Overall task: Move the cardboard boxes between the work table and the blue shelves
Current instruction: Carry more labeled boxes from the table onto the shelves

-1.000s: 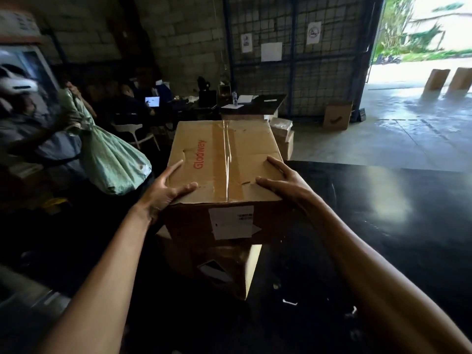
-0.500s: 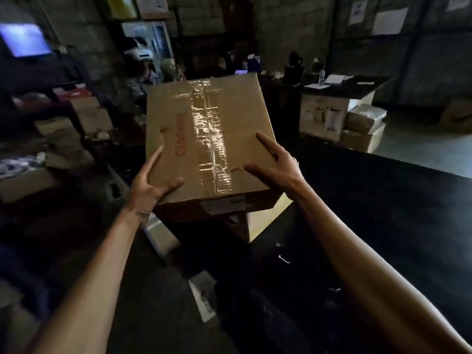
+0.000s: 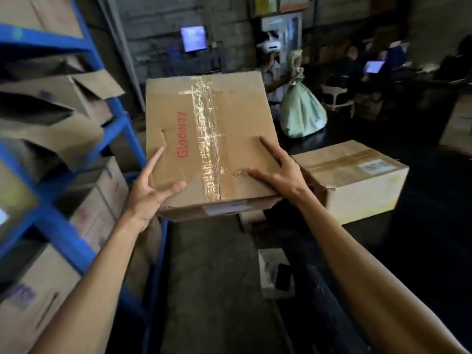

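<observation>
Box [image 3: 204,139] w/ red "Glodway" print and clear tape down its top seam is held up in mid-air, centre of view, tilted a bit so the top faces the camera. Left hand [image 3: 150,190] is at the box's near-left corner: thumb pressed flat on the top, fingers straight along the left side, palm against the edge. Right hand [image 3: 278,172] lies on the near-right part of the top, fingers spread and straight, thumb pointing toward the tape; whether any fingers wrap under the right edge, can't tell. Both hands press the box between them, neither curled round it. Blue shelves [image 3: 112,116] stand at left, w/ more cardboard boxes [image 3: 58,103] on several levels, some w/ flaps hanging open; all blurred. At right, a second taped box [image 3: 357,180] w/ a small label sits on the dark work table [image 3: 434,238], just beside the held box but lower. Below the held box is bare floor between shelves and table. Far side: a person in a white headset [image 3: 270,46] holds a pale green sack [image 3: 301,113]; lit screen [image 3: 194,38] on the far wall, other people at desks far right, too dark for detail.
</observation>
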